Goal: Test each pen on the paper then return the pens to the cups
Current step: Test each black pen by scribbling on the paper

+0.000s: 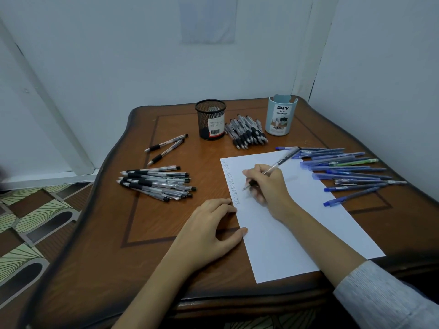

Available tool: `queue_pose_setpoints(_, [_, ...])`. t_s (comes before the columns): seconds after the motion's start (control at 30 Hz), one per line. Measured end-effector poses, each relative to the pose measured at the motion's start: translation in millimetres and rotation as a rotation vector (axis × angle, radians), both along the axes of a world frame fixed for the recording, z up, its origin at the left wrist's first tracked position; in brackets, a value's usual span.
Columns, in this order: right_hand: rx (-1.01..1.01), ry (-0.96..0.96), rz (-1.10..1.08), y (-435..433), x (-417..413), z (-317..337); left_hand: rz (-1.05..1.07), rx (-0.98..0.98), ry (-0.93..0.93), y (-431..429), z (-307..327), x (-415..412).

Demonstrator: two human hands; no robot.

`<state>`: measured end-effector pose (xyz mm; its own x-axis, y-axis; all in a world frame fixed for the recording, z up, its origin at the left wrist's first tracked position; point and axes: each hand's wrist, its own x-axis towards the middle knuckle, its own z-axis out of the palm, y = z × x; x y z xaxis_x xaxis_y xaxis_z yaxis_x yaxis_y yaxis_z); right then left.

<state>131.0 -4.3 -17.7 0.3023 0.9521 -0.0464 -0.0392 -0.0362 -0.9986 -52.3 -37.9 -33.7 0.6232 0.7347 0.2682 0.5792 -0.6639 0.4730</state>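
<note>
The grip of the right hand [268, 186] is closed on a clear pen [279, 161], pinched low by its dark rubber part. The tip points down at the paper [297, 229], beside a faint column of small marks along the left edge; whether the tip touches I can't tell from here. The left hand [209, 226] holds nothing and lies flat and relaxed on the counter [154, 269], fingertips and thumb just at the sheet's left edge. To my eye that light hold is the likeliest trouble: only the fingertips reach the sheet, so a firm stroke could skid or turn it. The right forearm lies across the sheet near the blue pens [349, 172] fanned out on the right, a few overlapping its far corner. A careless sweep could roll them off the counter. The heaps could get muddled too. The black pens [156, 182] are piled to the left with a pair [166, 146] apart behind them, and another bundle [247, 132] sits between the mesh cup [211, 119] and the blue cup [281, 115]. Both cups stand upright at the back, with no pens sticking out of either. The held pen is slim and see-through, its back end aimed toward the blue heap.
</note>
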Motion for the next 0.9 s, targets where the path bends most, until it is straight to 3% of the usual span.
queue_pose_setpoints(0.1, [-0.032,0.112,0.0,1,1,3,0.0,0.0,-0.001,0,1,-1])
queue_pose_setpoints(0.4, [0.026,0.042,0.105,-2,4,3,0.01,0.002,0.009,0,0,0])
queue_pose_setpoints(0.53, [-0.018,0.097,0.157,-1,4,4,0.028,-0.005,0.075,3,1,2])
queue_pose_setpoints(0.77, [-0.011,-0.002,0.144,-4,2,5,0.022,-0.034,0.107,16,14,2])
queue_pose_setpoints(0.9, [-0.036,0.056,0.15,-2,4,4,0.062,-0.015,0.067,36,22,12])
